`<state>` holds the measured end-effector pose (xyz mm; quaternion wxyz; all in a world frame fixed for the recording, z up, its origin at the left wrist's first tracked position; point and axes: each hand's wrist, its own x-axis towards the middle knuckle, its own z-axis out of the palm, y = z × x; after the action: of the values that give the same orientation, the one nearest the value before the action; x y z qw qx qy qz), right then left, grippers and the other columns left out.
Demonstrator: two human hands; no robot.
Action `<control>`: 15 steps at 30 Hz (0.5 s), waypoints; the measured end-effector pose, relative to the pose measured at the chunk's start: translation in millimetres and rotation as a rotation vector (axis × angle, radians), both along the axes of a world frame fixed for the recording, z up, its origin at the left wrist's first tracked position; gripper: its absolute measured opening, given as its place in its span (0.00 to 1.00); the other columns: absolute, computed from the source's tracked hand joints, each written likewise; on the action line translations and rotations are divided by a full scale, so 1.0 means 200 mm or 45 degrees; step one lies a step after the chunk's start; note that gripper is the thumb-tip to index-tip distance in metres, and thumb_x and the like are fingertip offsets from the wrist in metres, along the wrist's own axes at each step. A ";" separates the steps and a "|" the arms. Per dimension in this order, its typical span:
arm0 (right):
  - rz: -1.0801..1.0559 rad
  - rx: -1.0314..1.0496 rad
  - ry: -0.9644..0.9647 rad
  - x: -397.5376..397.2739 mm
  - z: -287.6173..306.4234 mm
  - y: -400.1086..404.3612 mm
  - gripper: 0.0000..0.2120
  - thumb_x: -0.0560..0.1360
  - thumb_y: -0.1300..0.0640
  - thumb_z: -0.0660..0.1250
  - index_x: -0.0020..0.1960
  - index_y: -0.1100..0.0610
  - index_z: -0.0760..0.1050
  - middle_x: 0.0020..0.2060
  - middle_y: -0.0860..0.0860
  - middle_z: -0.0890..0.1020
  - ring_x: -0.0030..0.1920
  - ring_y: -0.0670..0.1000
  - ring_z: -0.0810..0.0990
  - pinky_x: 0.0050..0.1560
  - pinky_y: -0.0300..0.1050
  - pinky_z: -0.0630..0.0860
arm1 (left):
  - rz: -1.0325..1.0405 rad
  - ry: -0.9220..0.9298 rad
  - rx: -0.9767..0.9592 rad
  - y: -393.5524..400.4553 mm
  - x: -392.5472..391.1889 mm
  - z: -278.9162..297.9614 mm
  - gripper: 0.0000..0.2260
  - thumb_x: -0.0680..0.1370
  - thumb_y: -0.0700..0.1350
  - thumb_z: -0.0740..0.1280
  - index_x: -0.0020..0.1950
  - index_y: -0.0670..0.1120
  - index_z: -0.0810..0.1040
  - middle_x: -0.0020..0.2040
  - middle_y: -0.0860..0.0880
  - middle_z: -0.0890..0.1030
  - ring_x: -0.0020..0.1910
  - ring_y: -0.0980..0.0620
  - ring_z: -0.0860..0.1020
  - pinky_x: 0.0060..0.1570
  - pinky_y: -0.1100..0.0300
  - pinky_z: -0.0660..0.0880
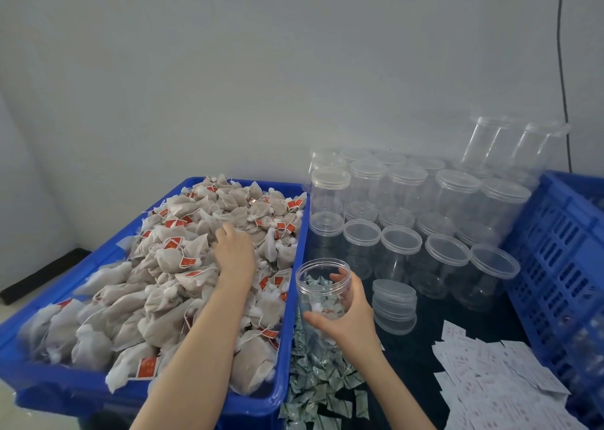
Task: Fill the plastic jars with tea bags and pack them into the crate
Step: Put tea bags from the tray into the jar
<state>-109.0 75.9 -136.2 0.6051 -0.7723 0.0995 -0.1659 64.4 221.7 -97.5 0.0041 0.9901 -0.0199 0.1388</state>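
Plain grey wall backs a dark work surface [425, 348] crowded with packing stock. At centre, an open plastic jar [322, 294] stands upright, without its lid, just beside the blue tub [287, 331]; the right hand [348, 318] grips it, thumb on the near side and fingers curled round the far side, with small items inside seen through the clear wall but not identifiable. The left hand [233, 249] rests palm down on the heap of tea bags [170, 266] that fills the tub, its fingers bent into the pile; whether they hold a bag cannot be told, as the fingertips are hidden. The bags are pale grey pouches with red tags on strings. A loose clear lid [394, 305] lies near the jar on its right. Behind it, rows of lidded empty jars [408, 220] stand upright, some stacked two high against the wall. Small green-and-white folded packets [320, 384] lie scattered in front of the jar, and white printed slips [483, 377] are spread at right. A blue slatted crate [559, 259] is cut off by the right edge; its contents are blurred. A black cable [562, 69] runs down the wall.
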 end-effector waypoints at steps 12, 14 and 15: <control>-0.006 0.030 0.004 0.03 -0.02 0.01 0.44 0.60 0.54 0.84 0.70 0.44 0.64 0.65 0.44 0.75 0.66 0.45 0.74 0.67 0.48 0.73 | -0.616 -0.174 -1.440 -0.05 -0.09 0.15 0.05 0.77 0.40 0.68 0.50 0.49 0.81 0.45 0.56 0.82 0.42 0.62 0.79 0.42 0.73 0.72; -0.004 0.044 0.004 0.04 -0.03 0.00 0.44 0.61 0.55 0.83 0.69 0.42 0.63 0.64 0.42 0.74 0.64 0.41 0.73 0.61 0.36 0.71 | -0.727 0.057 -1.762 -0.06 -0.14 0.19 0.07 0.77 0.41 0.68 0.49 0.53 0.80 0.43 0.58 0.83 0.44 0.63 0.81 0.41 0.71 0.75; -0.003 0.048 0.003 0.04 -0.03 0.00 0.43 0.61 0.55 0.83 0.68 0.40 0.63 0.64 0.40 0.74 0.63 0.39 0.72 0.57 0.31 0.70 | -0.776 0.156 -1.842 -0.07 -0.15 0.20 0.07 0.77 0.41 0.68 0.49 0.54 0.79 0.43 0.59 0.84 0.44 0.63 0.81 0.40 0.71 0.76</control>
<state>-101.3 76.9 -141.7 0.6191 -0.7609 0.1042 -0.1637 33.5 207.5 -57.1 0.6865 0.6984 -0.1949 0.0553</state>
